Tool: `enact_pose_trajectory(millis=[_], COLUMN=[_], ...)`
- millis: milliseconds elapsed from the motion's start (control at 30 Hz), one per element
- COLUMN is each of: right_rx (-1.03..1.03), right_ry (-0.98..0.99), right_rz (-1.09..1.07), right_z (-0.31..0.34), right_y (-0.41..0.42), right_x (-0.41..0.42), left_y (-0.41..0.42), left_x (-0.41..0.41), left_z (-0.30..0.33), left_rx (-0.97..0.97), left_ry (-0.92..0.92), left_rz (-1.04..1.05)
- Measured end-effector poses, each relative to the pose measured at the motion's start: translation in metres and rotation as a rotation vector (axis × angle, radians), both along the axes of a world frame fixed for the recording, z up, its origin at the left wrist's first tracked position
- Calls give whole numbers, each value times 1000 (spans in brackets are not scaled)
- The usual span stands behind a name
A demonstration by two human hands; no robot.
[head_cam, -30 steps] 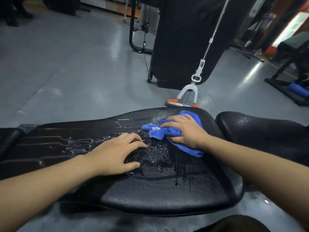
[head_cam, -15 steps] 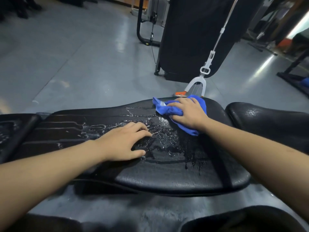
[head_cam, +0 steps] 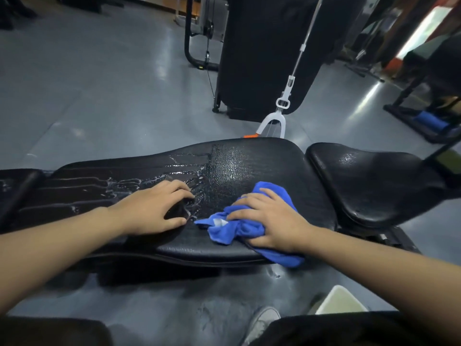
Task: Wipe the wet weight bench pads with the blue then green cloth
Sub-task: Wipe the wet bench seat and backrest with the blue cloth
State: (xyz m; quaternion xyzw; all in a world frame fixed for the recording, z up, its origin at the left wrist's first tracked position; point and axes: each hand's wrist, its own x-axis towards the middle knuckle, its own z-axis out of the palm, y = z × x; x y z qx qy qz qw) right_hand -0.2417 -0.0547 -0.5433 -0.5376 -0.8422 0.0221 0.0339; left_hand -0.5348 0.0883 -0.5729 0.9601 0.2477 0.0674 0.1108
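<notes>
On one wet back pad (head_cam: 249, 156) of two pads, right hand (head_cam: 272, 221) presses one blue cloth (head_cam: 224, 229), left hand (head_cam: 152, 208) rests spread.

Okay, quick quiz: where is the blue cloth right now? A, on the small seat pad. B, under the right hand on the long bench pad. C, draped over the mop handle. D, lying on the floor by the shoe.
B: the right hand presses the blue cloth onto the long bench pad near its front edge.
</notes>
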Motion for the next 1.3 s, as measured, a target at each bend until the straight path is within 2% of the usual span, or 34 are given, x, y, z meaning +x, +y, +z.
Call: enact_pose_trajectory(millis=[233,367,600,800,933,1133,1300], right_rx=[80,131,73,88,70,162,210], right_ry=[-49,-56,-32,-18,0,16,-1], right_rz=[-243,-316,-111,-66,-178,-440,-503], right_z=[-1,-8,-12,-10,-2,8,1], right_y=[53,40,-45,-41,-15,32,21], right_x=[17,8,-14,-5,15,52,39], left_y=[-15,-26,-34,-30,-31,-29,-29], left_x=[-3,-6,-7,-6,-6,-17,-30], left_z=[1,-3,-4,-2,-5,-6,-7], left_rx=[4,14,23,29,69,76,70], left_ry=[51,38,6,17,-14,-30,-4], left_rz=[48,59,63,52,48,39,52])
